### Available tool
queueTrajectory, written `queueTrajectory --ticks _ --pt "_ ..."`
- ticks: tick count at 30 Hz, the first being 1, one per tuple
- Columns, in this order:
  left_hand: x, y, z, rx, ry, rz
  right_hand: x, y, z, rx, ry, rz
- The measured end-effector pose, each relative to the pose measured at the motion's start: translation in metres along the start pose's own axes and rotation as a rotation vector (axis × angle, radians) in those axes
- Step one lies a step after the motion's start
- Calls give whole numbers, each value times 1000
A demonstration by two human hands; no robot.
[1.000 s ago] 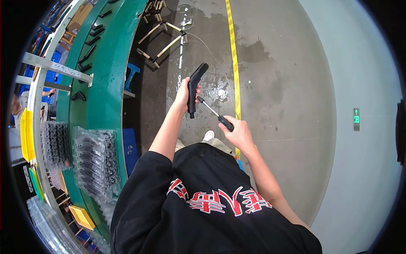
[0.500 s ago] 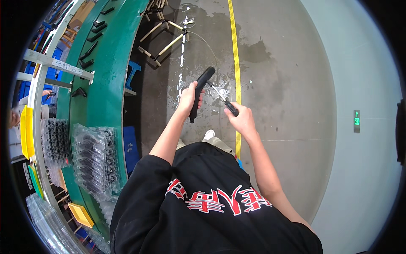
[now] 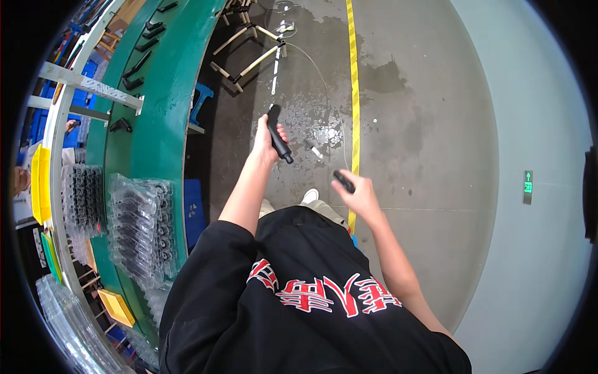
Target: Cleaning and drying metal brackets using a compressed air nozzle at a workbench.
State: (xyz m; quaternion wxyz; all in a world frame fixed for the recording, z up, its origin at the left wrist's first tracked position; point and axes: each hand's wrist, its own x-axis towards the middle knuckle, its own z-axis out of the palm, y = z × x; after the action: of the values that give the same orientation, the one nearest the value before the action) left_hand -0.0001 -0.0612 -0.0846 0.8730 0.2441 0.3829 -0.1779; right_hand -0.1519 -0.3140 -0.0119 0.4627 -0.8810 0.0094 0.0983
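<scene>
Mid-frame, the left grip (image 3: 265, 142) clasps a black part (image 3: 278, 138), long axis steeply down-right; lower right, apart, the right grip (image 3: 357, 192) clasps a tool (image 3: 343, 181).

The long black part (image 3: 279, 142) tilts near a black-gripped tool (image 3: 343, 181).

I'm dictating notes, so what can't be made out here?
Head view:
Tool in the right hand: shaft and tip blurred, probably by motion.
Black part: partly covered by the left hand.
Dark item in a co-worker's hand: too small to identify.
Clear plastic stack: lower end cut off by the picture's edge.
</scene>
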Motion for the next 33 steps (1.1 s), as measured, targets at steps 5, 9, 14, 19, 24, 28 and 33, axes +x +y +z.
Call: queueTrajectory --ticks 5,9,14,19,24,28,33 --pt "7 17 -6 -136 205 62 -21 -13 24 25 -51 -77" --pt "10 16 -8 -120 164 27 -16 -15 29 19 -37 -88" --pt "17 15 -13 -105 146 91 -11 -18 27 -35 -28 -64" --pt "10 14 -11 -169 153 142 -9 -19 27 -64 -28 -53" --pt "4 19 -7 -177 122 129 -12 -19 29 -74 -43 -59" --pt "-4 25 3 -117 122 126 -17 -23 23 -65 -47 -30" --pt "9 25 -11 112 78 223 -24 -31 16 -69 -56 0"
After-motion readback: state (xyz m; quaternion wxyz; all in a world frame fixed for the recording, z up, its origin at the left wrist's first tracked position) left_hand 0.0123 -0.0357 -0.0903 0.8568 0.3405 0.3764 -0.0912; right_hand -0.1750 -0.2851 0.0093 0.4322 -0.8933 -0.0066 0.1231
